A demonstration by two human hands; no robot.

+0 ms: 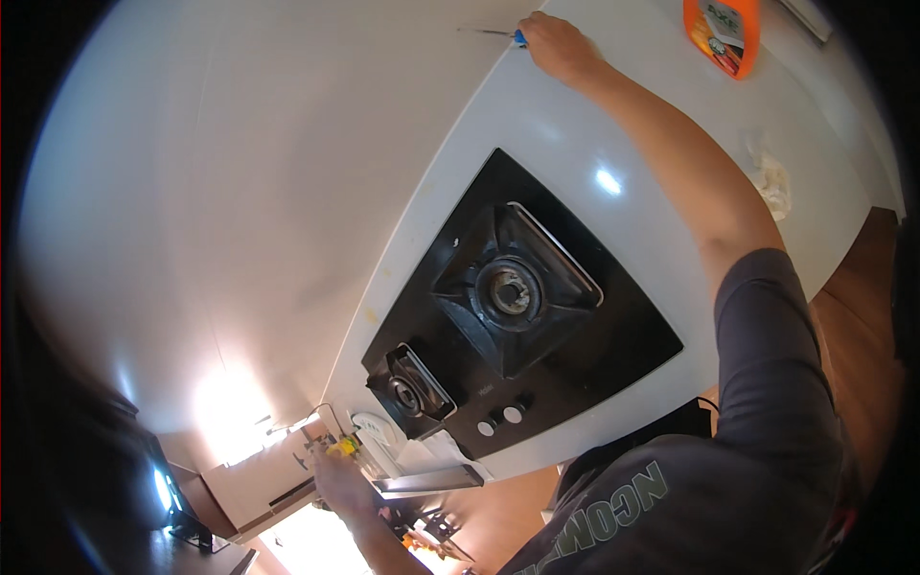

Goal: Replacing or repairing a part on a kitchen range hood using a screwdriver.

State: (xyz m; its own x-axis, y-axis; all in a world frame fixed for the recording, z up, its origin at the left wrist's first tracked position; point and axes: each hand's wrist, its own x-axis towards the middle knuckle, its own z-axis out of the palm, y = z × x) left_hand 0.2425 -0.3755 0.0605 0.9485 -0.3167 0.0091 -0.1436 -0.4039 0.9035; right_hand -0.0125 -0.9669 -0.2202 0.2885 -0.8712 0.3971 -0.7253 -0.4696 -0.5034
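Observation:
My right hand is stretched far forward, its fingers wrapped round a slim tool with a blue handle and a thin metal shaft. The shaft points left, toward the wall at the back edge of the counter. Low on the left, my left hand is closed by a small yellow thing; blur hides what it is. Between my hands lies a black glass gas hob. It has a large burner with a square black surround, a smaller burner and two round knobs.
An orange bottle stands at the far right on the white counter. A crumpled pale wad lies beyond my right arm. White papers and a flat white round item rest by my left hand. The pale wall rises along the counter.

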